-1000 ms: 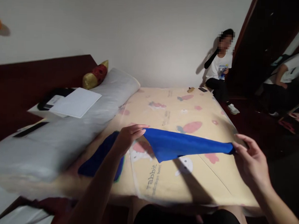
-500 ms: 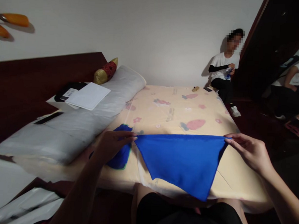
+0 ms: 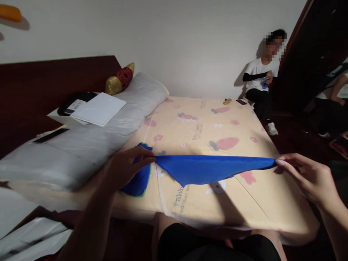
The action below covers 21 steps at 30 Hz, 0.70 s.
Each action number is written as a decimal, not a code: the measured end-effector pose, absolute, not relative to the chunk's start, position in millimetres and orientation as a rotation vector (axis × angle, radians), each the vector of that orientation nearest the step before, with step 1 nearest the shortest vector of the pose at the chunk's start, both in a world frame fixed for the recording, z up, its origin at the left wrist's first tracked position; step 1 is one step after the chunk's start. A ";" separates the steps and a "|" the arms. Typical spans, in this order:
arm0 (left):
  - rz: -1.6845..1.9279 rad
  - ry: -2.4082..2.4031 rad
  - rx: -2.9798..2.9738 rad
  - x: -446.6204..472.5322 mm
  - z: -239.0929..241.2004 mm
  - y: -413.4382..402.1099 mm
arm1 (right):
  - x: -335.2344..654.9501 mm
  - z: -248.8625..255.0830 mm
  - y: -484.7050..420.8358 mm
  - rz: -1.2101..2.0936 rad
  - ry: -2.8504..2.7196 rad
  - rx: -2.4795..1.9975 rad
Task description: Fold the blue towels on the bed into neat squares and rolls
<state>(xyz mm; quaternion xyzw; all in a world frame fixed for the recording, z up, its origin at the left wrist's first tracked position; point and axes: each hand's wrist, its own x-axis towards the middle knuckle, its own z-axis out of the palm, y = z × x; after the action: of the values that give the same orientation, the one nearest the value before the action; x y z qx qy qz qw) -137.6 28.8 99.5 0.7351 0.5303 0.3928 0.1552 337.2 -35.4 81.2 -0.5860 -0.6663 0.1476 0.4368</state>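
A blue cloth [image 3: 207, 168] is stretched taut above the bed between my two hands, its lower edge swung up so that only a narrow band shows. My left hand [image 3: 129, 165] pinches one upper corner between thumb and fingers. The opposite corner is pinched by my right hand [image 3: 307, 175]. Partly behind my left hand, a second dark blue piece of fabric [image 3: 138, 183] with a green edge lies on the bed.
The bed [image 3: 174, 126] has a cream sheet printed with radishes. A long grey pillow [image 3: 89, 150] along the headboard carries a white box [image 3: 98, 110] and a dark phone-like slab [image 3: 51, 135]. A red-and-gold cushion [image 3: 120, 80] leans behind. Another person [image 3: 261, 76] sits at the far right corner.
The blue cloth hung down as a wide panel and now flaps up into a narrow strip. My right hand has moved outward to the right, pulling the top edge longer.
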 end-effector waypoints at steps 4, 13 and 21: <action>1.119 1.438 2.124 -138.9 108.4 19.3 | 345.9 86.8 -45.5 0.298 -1.707 -1.453; 0.741 1.342 2.130 -130.9 71.1 74.8 | 348.2 59.9 -0.3 0.540 -1.741 -1.509; 1.095 1.216 1.861 -75.1 15.8 170.0 | 348.5 25.4 86.4 0.857 -1.276 -1.388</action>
<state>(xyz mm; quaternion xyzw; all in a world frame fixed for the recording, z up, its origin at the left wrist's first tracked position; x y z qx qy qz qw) -75.1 170.0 15.8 0.7099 0.4640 0.4179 0.3257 348.5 86.4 25.4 -0.5765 -0.5300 0.3560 0.5100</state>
